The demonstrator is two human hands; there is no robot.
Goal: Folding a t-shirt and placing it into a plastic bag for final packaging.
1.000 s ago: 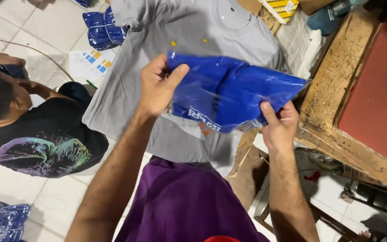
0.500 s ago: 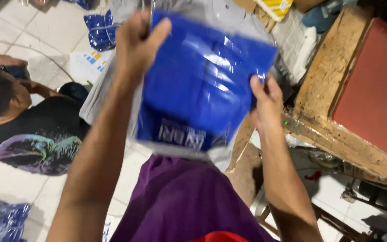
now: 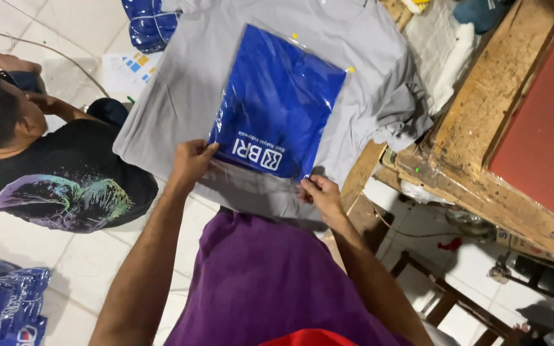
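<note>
Blue bagged garment (image 3: 277,106) lies flat on grey shirt (image 3: 226,83), long axis running from near edge away to far right. Left hand (image 3: 190,163) pinches near-left corner; right hand (image 3: 318,195) pinches near-right flap. Both equally close.

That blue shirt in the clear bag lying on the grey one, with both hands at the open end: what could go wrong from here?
The clear bag looks thin and slick; the left hand and right hand pinch only its near flap, so it might tear or crease. The bag lies on a loose grey shirt, which could bunch up or slide under it. The grey shirt overhangs the bench edge near a seated person, who might snag it.
</note>
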